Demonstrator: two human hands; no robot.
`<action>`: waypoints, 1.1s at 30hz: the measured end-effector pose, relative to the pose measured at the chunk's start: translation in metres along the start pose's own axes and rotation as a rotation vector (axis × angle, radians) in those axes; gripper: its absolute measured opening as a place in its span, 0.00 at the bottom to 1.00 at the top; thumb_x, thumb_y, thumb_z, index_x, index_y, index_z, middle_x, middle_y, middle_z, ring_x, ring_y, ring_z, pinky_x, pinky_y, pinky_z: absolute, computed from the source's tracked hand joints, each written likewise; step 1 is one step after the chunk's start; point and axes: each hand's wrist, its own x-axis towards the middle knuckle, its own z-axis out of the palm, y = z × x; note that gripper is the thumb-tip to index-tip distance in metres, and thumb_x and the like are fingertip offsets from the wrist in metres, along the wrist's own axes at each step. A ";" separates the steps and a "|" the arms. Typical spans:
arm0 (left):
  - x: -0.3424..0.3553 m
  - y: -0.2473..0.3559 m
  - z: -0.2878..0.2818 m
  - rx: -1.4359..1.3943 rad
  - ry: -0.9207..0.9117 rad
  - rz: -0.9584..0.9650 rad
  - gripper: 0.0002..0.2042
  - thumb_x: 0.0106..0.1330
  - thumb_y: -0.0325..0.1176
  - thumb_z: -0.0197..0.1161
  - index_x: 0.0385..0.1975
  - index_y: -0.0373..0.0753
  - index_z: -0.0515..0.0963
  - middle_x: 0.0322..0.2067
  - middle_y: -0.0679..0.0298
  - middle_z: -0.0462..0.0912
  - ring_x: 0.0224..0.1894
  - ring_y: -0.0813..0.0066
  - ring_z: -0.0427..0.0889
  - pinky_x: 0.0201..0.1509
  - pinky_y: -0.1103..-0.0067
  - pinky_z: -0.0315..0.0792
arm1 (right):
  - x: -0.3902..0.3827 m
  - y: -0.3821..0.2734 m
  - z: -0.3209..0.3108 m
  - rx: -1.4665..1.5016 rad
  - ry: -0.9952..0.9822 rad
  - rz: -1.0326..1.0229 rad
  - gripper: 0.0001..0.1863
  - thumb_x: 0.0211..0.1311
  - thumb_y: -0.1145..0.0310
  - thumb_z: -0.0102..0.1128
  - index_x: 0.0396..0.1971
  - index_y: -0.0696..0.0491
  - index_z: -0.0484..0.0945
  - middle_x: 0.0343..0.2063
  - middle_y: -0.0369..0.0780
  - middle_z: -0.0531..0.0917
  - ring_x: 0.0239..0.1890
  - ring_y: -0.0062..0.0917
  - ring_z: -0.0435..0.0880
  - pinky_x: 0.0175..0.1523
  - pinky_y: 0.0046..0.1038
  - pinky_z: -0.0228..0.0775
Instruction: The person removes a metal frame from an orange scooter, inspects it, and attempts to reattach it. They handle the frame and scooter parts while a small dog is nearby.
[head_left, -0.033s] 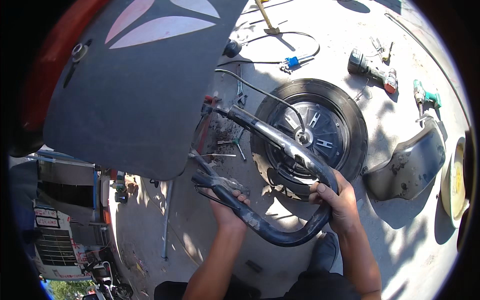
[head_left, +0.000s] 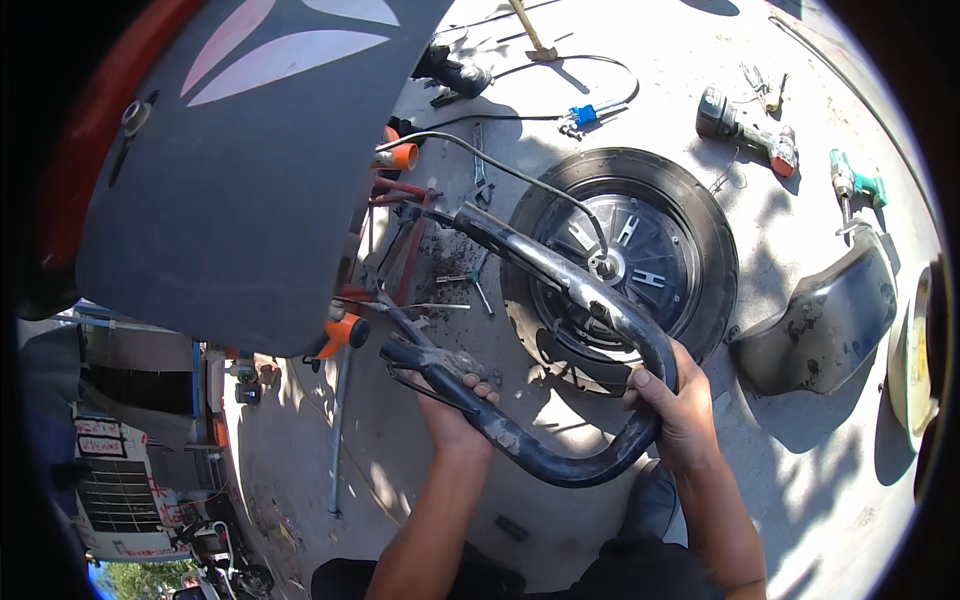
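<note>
black tube [head_left: 570, 472], both hands [head_left: 450, 418] [head_left: 686, 408] curled round

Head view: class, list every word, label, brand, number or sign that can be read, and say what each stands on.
White panel with dark slatted grille: small red markings, too small and blurred to read.
Large dark grey flat panel: pale curved shapes, no readable words.
Grey-and-black power tool with a red end: any marking is too small to read.
Black bent metal tube: no readable text.
</note>
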 end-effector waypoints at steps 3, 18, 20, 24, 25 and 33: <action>-0.005 -0.003 0.010 0.039 0.018 0.046 0.34 0.69 0.78 0.44 0.34 0.47 0.71 0.24 0.69 0.74 0.25 0.75 0.75 0.33 0.75 0.75 | 0.001 0.019 -0.006 0.054 0.070 -0.089 0.32 0.65 0.66 0.71 0.64 0.65 0.71 0.33 0.36 0.82 0.28 0.17 0.80 0.37 0.21 0.76; 0.000 -0.001 0.039 -0.143 0.055 0.144 0.34 0.69 0.76 0.47 0.33 0.46 0.69 0.26 0.68 0.73 0.27 0.74 0.73 0.35 0.76 0.74 | 0.072 -0.023 0.009 0.140 -0.146 -0.126 0.31 0.63 0.77 0.65 0.66 0.68 0.70 0.29 0.39 0.81 0.23 0.17 0.78 0.29 0.23 0.77; 0.001 -0.001 0.043 -0.130 0.063 0.159 0.32 0.70 0.75 0.47 0.35 0.47 0.69 0.26 0.68 0.72 0.27 0.73 0.73 0.35 0.75 0.73 | 0.074 -0.020 0.008 0.177 -0.141 -0.118 0.31 0.64 0.77 0.65 0.66 0.68 0.69 0.28 0.38 0.80 0.22 0.18 0.78 0.28 0.24 0.77; 0.000 -0.003 0.049 -0.132 0.114 0.180 0.30 0.73 0.73 0.46 0.38 0.48 0.67 0.28 0.66 0.72 0.28 0.71 0.73 0.35 0.73 0.72 | 0.079 -0.021 0.006 0.179 -0.134 -0.100 0.31 0.63 0.77 0.65 0.66 0.68 0.69 0.27 0.38 0.79 0.22 0.18 0.78 0.28 0.25 0.77; 0.000 -0.004 0.050 -0.141 0.118 0.182 0.29 0.73 0.73 0.46 0.38 0.48 0.67 0.28 0.66 0.72 0.28 0.71 0.73 0.35 0.73 0.72 | 0.081 -0.022 0.004 0.181 -0.143 -0.099 0.31 0.63 0.77 0.65 0.66 0.68 0.69 0.28 0.38 0.79 0.23 0.18 0.78 0.28 0.25 0.78; 0.007 0.003 0.053 -0.171 0.105 0.175 0.29 0.74 0.72 0.46 0.39 0.48 0.66 0.29 0.66 0.72 0.29 0.72 0.73 0.36 0.74 0.72 | 0.093 -0.026 0.015 0.180 -0.154 -0.101 0.30 0.63 0.77 0.65 0.64 0.68 0.70 0.30 0.39 0.80 0.23 0.19 0.79 0.28 0.25 0.78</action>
